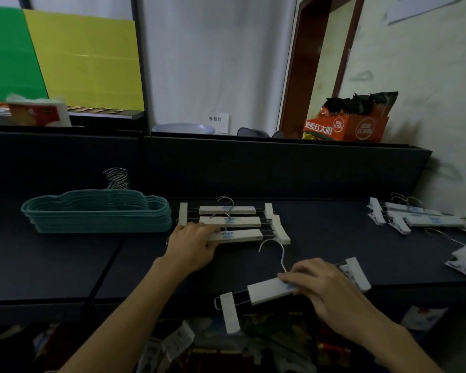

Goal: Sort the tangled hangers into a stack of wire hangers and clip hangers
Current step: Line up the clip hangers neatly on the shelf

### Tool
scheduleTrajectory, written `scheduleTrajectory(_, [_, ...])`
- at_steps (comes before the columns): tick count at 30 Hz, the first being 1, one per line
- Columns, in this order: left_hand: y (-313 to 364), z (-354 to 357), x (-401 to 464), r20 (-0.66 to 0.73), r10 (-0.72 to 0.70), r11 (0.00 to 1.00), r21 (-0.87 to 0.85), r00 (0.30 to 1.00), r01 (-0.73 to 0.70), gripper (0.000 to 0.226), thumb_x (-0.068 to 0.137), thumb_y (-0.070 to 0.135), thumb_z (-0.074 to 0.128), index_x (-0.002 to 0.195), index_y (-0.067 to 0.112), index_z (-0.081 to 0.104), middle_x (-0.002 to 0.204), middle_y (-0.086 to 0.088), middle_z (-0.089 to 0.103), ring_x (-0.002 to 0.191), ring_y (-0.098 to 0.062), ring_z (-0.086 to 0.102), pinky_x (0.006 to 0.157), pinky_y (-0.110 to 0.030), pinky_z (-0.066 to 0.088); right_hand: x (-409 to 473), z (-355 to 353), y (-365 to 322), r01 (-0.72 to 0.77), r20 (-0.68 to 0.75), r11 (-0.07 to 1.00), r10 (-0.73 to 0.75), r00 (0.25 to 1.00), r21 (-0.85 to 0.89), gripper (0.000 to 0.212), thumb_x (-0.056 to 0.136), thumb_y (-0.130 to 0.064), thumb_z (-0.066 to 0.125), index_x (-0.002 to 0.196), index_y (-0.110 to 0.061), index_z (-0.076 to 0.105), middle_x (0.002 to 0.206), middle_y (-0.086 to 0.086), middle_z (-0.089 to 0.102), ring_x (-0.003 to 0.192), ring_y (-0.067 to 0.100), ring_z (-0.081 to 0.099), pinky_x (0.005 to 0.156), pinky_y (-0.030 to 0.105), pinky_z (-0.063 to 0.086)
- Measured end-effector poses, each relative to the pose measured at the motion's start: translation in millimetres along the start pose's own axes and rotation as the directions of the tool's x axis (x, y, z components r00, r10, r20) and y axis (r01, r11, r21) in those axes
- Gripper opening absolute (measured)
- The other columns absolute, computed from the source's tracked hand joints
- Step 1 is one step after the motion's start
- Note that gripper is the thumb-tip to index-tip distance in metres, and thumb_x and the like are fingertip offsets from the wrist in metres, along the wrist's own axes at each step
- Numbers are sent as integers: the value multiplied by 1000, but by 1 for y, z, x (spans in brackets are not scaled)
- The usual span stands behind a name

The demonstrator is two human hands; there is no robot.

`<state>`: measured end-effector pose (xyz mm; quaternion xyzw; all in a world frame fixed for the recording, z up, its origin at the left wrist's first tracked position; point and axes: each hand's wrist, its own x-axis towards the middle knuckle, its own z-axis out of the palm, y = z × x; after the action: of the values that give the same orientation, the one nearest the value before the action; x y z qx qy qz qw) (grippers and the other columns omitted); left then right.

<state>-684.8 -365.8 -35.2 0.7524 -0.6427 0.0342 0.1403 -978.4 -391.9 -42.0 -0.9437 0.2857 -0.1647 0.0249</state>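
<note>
A neat stack of teal wire hangers (97, 215) lies at the left of the dark table (334, 246), hooks pointing away from me. Beside it on the right sits a stack of white clip hangers (234, 220). My left hand (191, 244) rests on the left end of that stack's nearest hanger, fingers laid over it. At the table's front edge my right hand (320, 289) grips the bar of another white clip hanger (267, 290), whose left clip hangs past the edge. More clip hangers (420, 218) lie loose at the far right.
A dark partition wall (253, 168) runs behind the table. On the ledge behind it stand an orange snack box (345, 129), a pale basin (183, 128) and a small carton (38, 111). Mixed clutter (226, 343) lies below the table's front edge.
</note>
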Motion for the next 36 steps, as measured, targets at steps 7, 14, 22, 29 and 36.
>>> scheduleTrajectory(7, [10, 4, 3, -24, 51, 992, -117, 998, -53, 35, 93, 43, 46, 128, 36, 49, 129, 6, 56, 117, -15, 51, 98, -37, 40, 3, -1, 9, 0, -7, 1000, 0, 1000, -6, 43, 85, -16, 64, 123, -36, 57, 112, -12, 56, 103, 1, 47, 83, 10, 28])
scheduleTrajectory(14, [12, 12, 10, -51, 77, 987, -138, 996, -83, 28, 94, 31, 51, 122, 34, 56, 126, 9, 58, 114, -10, 53, 93, -29, 44, 10, 5, 18, 32, -31, 999, -31, 999, 23, 45, 84, -13, 66, 122, -35, 57, 109, -12, 58, 101, 3, 50, 84, 13, 32])
scheduleTrajectory(22, [3, 14, 11, -75, 133, 987, -82, 988, -139, 29, 95, 34, 48, 124, 37, 54, 129, 11, 56, 119, -8, 49, 92, -24, 39, 13, 19, 21, 46, -40, 996, -43, 998, 77, 42, 86, -18, 53, 124, -36, 56, 111, -11, 57, 102, 3, 51, 85, 16, 37])
scheduleTrajectory(29, [-2, 14, 16, -76, 125, 989, -71, 989, -131, 29, 96, 33, 47, 124, 36, 54, 129, 10, 56, 118, -10, 50, 91, -25, 39, 13, 21, 17, 41, -80, 999, -39, 996, 31, 39, 86, -21, 53, 121, -37, 56, 107, -13, 58, 99, -3, 46, 76, 6, 29])
scheduleTrajectory(36, [-3, 16, 22, -55, 136, 985, -101, 989, -142, 30, 96, 32, 47, 125, 35, 53, 129, 7, 56, 118, -12, 49, 96, -30, 40, 12, 20, 12, 33, -140, 999, -28, 990, 28, 41, 85, -22, 51, 123, -37, 54, 106, -14, 58, 99, -1, 47, 80, 16, 40])
